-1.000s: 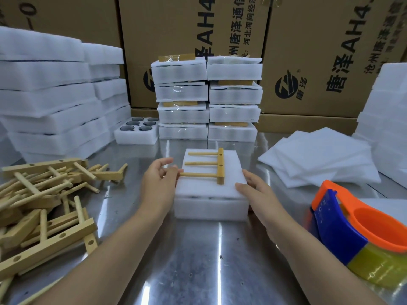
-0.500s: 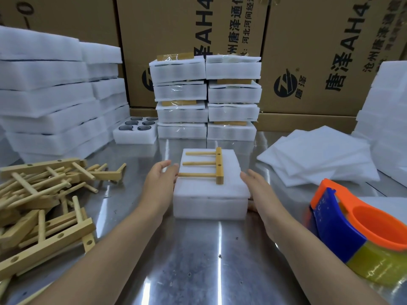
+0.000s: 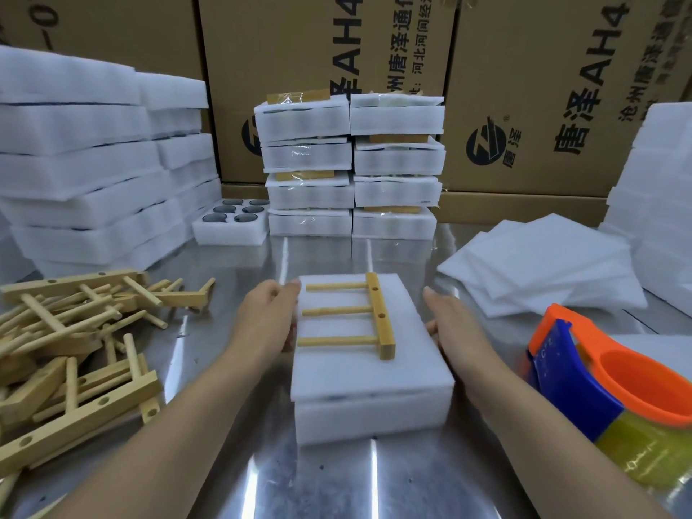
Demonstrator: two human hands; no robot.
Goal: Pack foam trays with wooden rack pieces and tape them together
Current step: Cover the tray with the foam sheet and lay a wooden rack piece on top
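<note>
A white foam tray sits between the left hand and right hand, capped by a thin foam sheet slightly overhanging its front. On the sheet lies a wooden rack piece, flat, its holed bar nearer the right hand and its three dowels pointing at the left hand. More rack pieces lie heaped left of the left hand. An orange-and-blue tape dispenser stands right of the right hand.

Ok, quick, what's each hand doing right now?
Left hand: open, touching the foam tray on its left side.
Right hand: open, flat against its right side.
</note>
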